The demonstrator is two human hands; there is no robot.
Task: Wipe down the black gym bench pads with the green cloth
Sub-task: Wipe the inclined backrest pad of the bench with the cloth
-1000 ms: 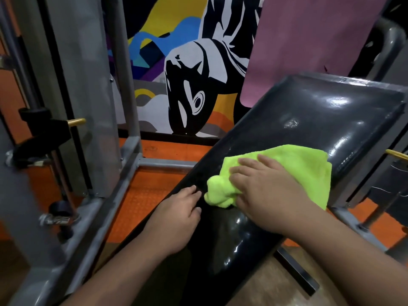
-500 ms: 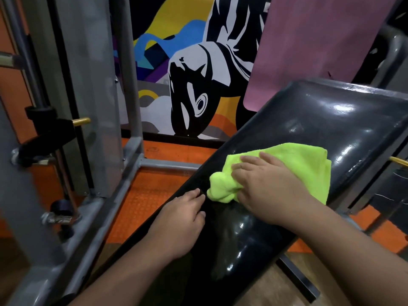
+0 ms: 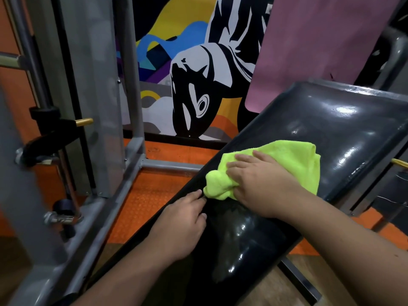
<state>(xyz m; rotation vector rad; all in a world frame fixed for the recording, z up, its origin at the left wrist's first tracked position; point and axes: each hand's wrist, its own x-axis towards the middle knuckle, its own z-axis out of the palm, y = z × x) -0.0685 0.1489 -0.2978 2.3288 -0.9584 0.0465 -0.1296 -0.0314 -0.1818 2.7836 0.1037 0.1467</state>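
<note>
Right grip (image 3: 258, 186): palm down on the green cloth (image 3: 284, 164), fingers spread almost straight over its bunched left end, pressing rather than clutching; whether the thumb tucks under a fold cannot be told. Left grip (image 3: 183, 226): empty, fingers loosely bent, resting on the left edge of the black bench pad (image 3: 331, 133), fingertips just beside the cloth's near corner. Compared with a second ago, barely any change: cloth and right grip about mid-pad as before, left grip crept a touch nearer the cloth. Reads as a short, slow stroke, wiping under way on this pad. Cloth spread toward the right edge, glossy upper end of the pad beyond it. Past the left edge, grey metal frame (image 3: 132, 180) on orange floor (image 3: 141, 202)
</note>
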